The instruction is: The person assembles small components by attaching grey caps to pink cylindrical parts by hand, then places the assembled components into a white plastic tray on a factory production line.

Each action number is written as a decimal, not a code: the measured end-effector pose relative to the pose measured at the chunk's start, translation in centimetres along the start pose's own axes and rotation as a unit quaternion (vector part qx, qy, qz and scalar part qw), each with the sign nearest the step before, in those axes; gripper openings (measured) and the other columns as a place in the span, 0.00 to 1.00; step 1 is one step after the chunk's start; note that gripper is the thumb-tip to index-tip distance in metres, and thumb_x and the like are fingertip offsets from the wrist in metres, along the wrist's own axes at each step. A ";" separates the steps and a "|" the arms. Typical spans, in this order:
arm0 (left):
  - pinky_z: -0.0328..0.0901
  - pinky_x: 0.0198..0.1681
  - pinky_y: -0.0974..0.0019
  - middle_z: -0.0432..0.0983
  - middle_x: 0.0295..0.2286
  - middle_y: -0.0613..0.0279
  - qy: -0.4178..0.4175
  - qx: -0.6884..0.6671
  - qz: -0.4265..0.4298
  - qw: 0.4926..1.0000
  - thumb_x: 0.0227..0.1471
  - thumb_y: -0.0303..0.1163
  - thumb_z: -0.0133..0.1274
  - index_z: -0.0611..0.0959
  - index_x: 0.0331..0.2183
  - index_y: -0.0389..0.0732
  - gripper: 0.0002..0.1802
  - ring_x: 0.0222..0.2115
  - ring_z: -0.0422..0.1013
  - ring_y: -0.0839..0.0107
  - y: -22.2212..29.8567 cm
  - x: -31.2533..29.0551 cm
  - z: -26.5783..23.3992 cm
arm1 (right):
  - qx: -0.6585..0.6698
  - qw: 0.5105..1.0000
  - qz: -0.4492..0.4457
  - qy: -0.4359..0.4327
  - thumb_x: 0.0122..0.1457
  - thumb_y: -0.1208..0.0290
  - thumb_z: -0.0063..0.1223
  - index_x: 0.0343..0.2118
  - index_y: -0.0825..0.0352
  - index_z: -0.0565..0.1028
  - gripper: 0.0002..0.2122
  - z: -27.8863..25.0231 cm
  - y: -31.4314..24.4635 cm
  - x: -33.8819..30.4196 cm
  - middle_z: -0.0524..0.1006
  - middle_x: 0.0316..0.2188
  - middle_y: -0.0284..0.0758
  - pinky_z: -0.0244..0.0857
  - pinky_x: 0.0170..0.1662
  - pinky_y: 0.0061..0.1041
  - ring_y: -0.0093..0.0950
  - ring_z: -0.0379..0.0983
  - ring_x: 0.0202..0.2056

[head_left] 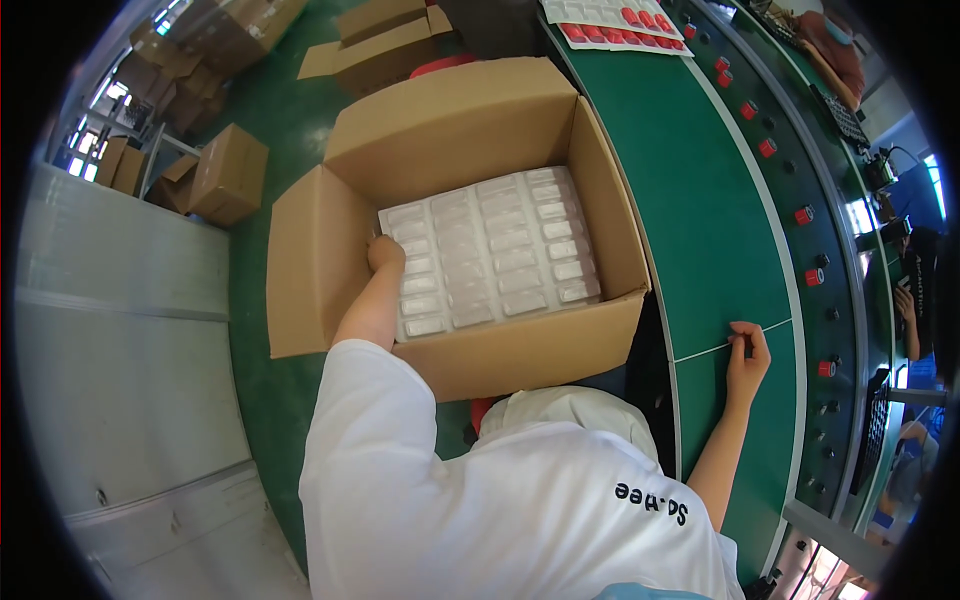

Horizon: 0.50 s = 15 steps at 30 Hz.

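Note:
A large open cardboard box [500, 368] stands in front of me, holding a stack of white plastic trays [470, 255] with rows of rectangular pockets. My left hand [387, 256] reaches into the box and is closed at the left edge of the top tray. Its fingertips are hidden against the tray and the box wall. Over the green conveyor belt [720, 230] to the right, my right hand [748, 362] hovers or rests with loosely bent fingers and nothing visible in it. A thin pale line crosses the belt just behind that hand.
Trays with red pieces [625, 28] lie at the belt's far end. Red buttons [813, 277] line the belt's right side. Another open carton [385, 50] and stacked boxes [228, 175] stand beyond, at far left. Pale panels [140, 340] border the left. Other people sit across the line.

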State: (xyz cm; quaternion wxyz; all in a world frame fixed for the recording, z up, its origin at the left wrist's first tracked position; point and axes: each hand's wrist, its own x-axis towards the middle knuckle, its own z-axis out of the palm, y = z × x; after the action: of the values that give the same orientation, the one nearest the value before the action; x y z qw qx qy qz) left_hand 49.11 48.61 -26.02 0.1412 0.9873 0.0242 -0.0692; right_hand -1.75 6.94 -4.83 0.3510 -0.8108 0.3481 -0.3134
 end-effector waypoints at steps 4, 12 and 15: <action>0.68 0.46 0.50 0.59 0.57 0.49 0.042 0.020 0.083 0.995 0.57 0.31 0.39 0.80 0.40 0.31 0.18 0.43 0.71 0.45 0.1 0.4 0.7 | -0.002 1.000 0.014 -0.001 0.55 0.86 0.43 0.32 0.70 0.74 0.08 0.1 -0.1 0.3 0.74 0.26 0.30 0.63 0.34 0.17 0.19 0.70 0.28; 0.72 0.41 0.55 0.79 0.39 0.53 -0.104 0.286 0.128 0.944 0.57 0.36 0.43 0.84 0.37 0.41 0.16 0.42 0.76 0.55 1.9 4.8 6.7 | -0.032 0.999 0.031 0.024 0.54 0.86 0.44 0.31 0.70 0.74 0.07 -0.5 0.2 -0.4 0.73 0.25 0.30 0.62 0.33 0.16 0.18 0.69 0.28; 0.72 0.39 0.57 0.80 0.38 0.54 -0.048 0.193 0.086 0.976 0.56 0.42 0.45 0.84 0.35 0.41 0.19 0.39 0.77 0.60 -2.7 5.1 2.5 | -0.013 1.000 0.025 0.013 0.52 0.86 0.44 0.30 0.70 0.73 0.07 0.6 -0.6 0.2 0.73 0.26 0.30 0.64 0.34 0.17 0.19 0.70 0.29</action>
State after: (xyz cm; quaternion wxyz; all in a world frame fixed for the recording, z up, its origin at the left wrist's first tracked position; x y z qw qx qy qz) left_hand 53.61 50.60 -29.88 -0.0460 0.9898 -0.0814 -0.1071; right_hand -0.97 7.30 -4.65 0.3434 -0.8023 0.3770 -0.3103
